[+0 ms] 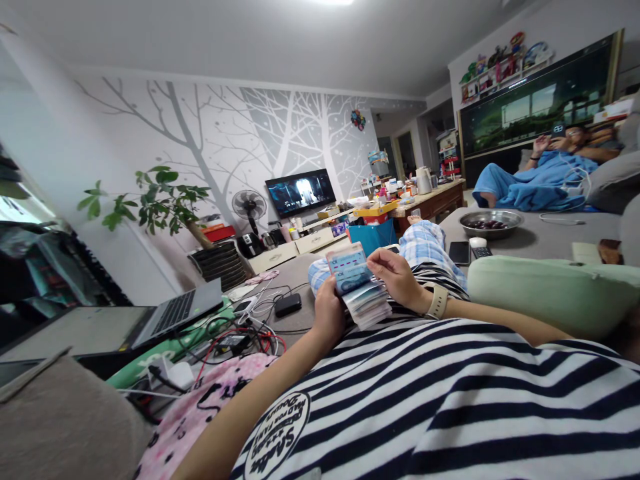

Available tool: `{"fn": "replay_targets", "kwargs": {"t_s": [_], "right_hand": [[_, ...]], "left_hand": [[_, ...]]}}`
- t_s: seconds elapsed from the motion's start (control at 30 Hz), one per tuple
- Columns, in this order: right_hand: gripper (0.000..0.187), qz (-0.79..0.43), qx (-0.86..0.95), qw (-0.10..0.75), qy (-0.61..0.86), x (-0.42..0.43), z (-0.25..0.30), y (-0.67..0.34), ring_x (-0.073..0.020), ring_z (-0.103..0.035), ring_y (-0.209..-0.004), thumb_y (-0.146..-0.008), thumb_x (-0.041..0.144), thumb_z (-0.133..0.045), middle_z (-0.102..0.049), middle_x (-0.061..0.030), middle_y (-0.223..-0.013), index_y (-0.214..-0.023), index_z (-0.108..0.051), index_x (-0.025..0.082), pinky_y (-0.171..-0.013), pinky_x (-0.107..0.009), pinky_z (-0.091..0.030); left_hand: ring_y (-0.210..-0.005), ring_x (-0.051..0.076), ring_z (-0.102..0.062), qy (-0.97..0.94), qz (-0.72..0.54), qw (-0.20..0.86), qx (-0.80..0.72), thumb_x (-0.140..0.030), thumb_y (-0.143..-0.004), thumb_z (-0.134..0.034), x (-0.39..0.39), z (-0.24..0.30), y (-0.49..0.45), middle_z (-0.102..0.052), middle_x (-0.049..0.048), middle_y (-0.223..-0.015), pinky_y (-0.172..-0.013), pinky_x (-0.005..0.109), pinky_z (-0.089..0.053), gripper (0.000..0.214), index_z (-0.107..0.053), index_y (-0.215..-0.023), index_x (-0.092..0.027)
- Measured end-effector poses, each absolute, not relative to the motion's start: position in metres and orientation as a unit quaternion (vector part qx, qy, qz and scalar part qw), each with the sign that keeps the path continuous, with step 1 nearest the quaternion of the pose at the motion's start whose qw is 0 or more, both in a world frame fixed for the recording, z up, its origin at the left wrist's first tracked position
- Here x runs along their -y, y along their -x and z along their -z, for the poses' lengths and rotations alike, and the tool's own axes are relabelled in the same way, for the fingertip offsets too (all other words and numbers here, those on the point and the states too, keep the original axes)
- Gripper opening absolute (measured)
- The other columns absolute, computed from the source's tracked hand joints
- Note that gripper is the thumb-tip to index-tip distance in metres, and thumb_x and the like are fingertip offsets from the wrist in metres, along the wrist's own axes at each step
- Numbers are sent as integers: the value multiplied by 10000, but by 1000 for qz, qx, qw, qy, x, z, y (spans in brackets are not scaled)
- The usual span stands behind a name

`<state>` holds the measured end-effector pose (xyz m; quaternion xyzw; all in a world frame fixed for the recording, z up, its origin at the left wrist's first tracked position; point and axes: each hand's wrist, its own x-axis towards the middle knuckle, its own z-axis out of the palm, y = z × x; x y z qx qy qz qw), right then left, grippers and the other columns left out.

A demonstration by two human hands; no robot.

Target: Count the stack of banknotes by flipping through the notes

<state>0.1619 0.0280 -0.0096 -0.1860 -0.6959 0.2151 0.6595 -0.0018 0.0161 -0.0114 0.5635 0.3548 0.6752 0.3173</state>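
Observation:
I lie back in a striped shirt, both hands raised over my lap. My left hand (329, 313) is wrapped round the lower end of a thick stack of cards (357, 287), the top one blue and pink. My right hand (397, 277), a pale watch on its wrist, pinches the stack's upper right edge with curled fingers. My knees in checked trousers (425, 241) rise just behind the stack.
A laptop (165, 317), tangled cables (240, 337) and a black box (289, 304) lie to the left. A metal bowl (491, 222), phone (459, 252) and remote sit on the grey sofa. A green cushion (550, 290) is at right. Another person in blue reclines far right.

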Motion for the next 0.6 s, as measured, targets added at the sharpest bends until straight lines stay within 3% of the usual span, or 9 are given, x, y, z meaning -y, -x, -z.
{"fn": "replay_targets", "kwargs": {"t_s": [0.1, 0.2, 0.6], "right_hand": [[271, -221, 694, 661, 179, -28, 10, -162, -125, -430, -617, -878, 433, -524, -489, 8, -684, -759, -542, 189, -583, -258, -367], [258, -230, 692, 661, 174, -28, 10, -162, -119, -425, -610, -879, 418, -529, -486, 10, -690, -764, -543, 188, -576, -256, -362], [284, -227, 693, 658, 186, -29, 10, -162, -123, -432, -608, -878, 449, -522, -495, 5, -691, -756, -541, 193, -559, -256, -358]], "left_hand": [[-977, 276, -553, -637, -638, 207, -381, -58, -644, -597, -15, 11, 1, -706, 54, -859, -930, 364, -383, 204, -720, -725, -198], [-939, 263, -564, -667, -612, 169, -390, -73, -678, -563, -16, 12, 2, -706, 63, -949, -917, 368, -389, 263, -734, -840, -192], [-940, 270, -546, -652, -624, 176, -393, -99, -657, -584, -17, 13, 5, -704, 50, -879, -942, 373, -376, 184, -708, -731, -213]]}}
